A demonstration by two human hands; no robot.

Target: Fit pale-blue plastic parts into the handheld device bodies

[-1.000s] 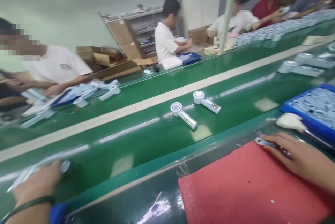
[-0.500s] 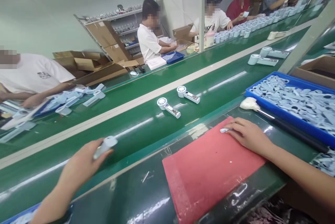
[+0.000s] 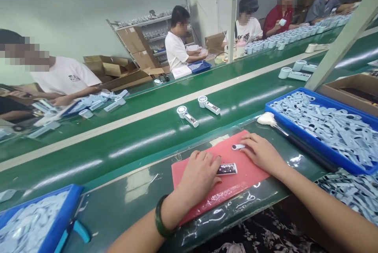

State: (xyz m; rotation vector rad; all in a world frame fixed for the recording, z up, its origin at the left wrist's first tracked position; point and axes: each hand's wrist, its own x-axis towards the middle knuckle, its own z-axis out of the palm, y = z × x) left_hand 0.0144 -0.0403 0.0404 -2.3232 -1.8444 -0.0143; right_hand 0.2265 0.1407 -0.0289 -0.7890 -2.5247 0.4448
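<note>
My left hand [image 3: 196,174] is closed over a small handheld fan [image 3: 227,169] on the red mat [image 3: 203,205]. Its open handle, with a dark circuit board inside, sticks out to the right of my fingers; the fan's head is hidden under my palm. At the mat's far right, my right hand [image 3: 260,152] pinches a small pale-blue cover piece [image 3: 238,147] with a dark oval at its end. The piece is just above or on the mat; I cannot tell which.
Two more fans [image 3: 189,117] lie on the green conveyor belt [image 3: 141,142] ahead. A blue tray [image 3: 267,105] of pale-blue covers and a black-handled brush [image 3: 304,146] are at right. Blue-handled pliers [image 3: 81,231] lie beside another blue tray [image 3: 77,194] at left. Co-workers sit across the belt.
My left hand has come from over the belt at left to the mat, bringing the fan. My right hand stays at the mat with the cover piece. The view has shifted.
</note>
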